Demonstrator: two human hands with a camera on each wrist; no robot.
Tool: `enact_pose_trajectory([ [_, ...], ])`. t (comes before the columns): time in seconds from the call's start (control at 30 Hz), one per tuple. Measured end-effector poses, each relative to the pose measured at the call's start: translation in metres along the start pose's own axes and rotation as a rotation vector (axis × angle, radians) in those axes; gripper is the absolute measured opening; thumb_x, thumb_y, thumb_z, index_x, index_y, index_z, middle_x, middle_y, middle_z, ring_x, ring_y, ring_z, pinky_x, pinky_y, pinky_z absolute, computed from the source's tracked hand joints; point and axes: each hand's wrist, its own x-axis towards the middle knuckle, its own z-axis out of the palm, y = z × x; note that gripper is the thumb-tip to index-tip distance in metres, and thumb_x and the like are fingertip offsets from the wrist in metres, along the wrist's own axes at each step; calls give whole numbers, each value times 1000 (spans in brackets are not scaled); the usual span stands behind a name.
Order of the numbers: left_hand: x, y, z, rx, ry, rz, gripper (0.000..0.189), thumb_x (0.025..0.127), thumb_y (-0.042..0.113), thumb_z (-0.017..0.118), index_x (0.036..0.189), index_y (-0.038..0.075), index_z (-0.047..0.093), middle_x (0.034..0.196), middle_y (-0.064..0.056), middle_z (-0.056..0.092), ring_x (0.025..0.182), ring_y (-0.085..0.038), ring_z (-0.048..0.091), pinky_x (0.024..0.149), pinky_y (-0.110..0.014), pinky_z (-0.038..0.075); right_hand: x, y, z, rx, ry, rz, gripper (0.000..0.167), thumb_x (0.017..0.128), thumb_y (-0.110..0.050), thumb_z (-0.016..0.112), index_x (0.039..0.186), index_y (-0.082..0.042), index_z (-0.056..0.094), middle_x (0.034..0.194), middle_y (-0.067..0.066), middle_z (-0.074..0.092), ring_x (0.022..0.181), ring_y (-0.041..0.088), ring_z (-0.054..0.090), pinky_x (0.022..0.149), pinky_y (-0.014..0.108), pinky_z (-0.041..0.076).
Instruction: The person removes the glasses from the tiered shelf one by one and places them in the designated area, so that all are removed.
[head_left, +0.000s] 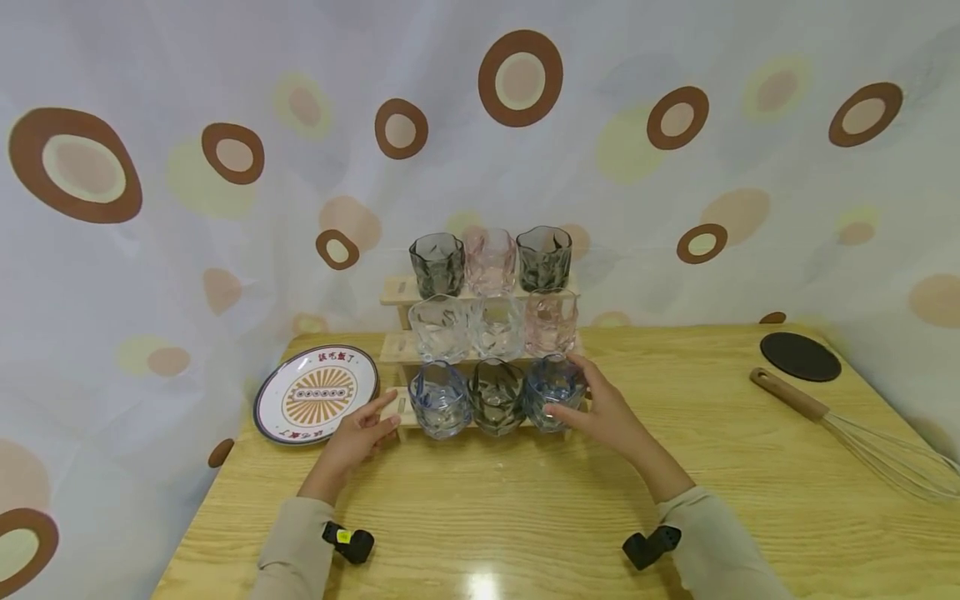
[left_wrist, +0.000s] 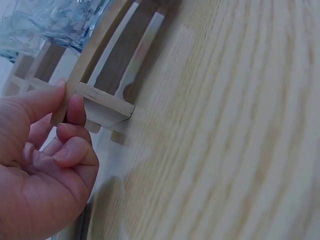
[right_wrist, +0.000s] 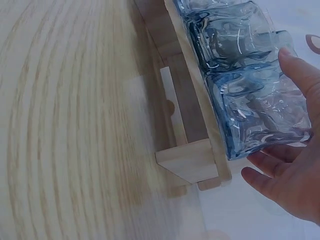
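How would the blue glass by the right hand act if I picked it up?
The blue glass is see-through and thick-looking, so it's probably stiff but breakable. Shiny, it could slip, but its bumpy shape may help you grip. Raised on the wooden rack, it might fall if pushed.

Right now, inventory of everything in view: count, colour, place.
Grey glasses: 3, smoky grey, top tier ends and bottom tier middle
Pink glasses: 2, pale pink, top tier middle and middle tier right
Clear glasses: 2, colourless, middle tier left and centre
Blue glasses: 2, bluish, bottom tier ends
Rack: 1, light wood, table centre
Plate: 1, white, dark rim, left of rack
Disc: 1, black, right rear
Whisk: 1, brown handle, right
Table: 1, light wood, beneath
Backdrop: 1, white, spotted, behind
Left hand: 1, pinching rack's bottom tier
Right hand: 1, around right blue glass
Sleeves: 2, beige, forearms
Wrist cameras: 2, black, wrists
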Motion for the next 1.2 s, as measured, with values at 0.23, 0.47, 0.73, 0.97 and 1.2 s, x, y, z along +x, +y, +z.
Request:
enact_pose_trajectory([
  [0.23, 3, -2, -3, -52, -17, -12, 56, 93, 20, 62, 145, 19, 41, 78, 4, 59, 61, -8, 44, 50, -20, 30, 0, 2, 2, 42, 28, 23, 82, 86, -30, 71, 150, -14, 23, 147, 22, 29, 128, 42, 36, 98, 59, 35],
  [0.47, 1, -1, -2, -73, -19, -18, 56, 93, 19, 61, 145, 20, 41, 86, 2, 63, 61, -8, 44, 51, -21, 30, 0, 1, 3, 60, 44, 32, 82, 84, -30, 73, 149, -15, 26, 144, 22, 33, 126, 41, 39, 97, 58, 37],
  [0.73, 2, 1, 0, -83, -24, -16, 55, 93, 18, 61, 145, 18, 41, 81, 3, 61, 62, -8, 44, 51, -20, 29, 0, -1, 3, 91, 64, 46, 81, 82, -26, 75, 148, -15, 28, 140, 22, 38, 123, 40, 42, 97, 57, 38],
  [0.97, 2, 1, 1, -93, -29, -9, 56, 94, 17, 61, 145, 17, 40, 81, 2, 59, 64, -9, 46, 51, -20, 31, -2, 1, -2, 82, 68, 50, 81, 81, -28, 76, 147, -16, 32, 143, 20, 37, 126, 41, 41, 98, 56, 37],
  [1.2, 2, 0, 1, -103, -19, -14, 56, 93, 16, 61, 145, 17, 40, 78, 2, 56, 63, -8, 46, 51, -20, 32, -8, 6, -15, 51, 69, 59, 82, 80, -31, 77, 147, -12, 32, 140, 19, 41, 125, 39, 42, 96, 55, 40],
])
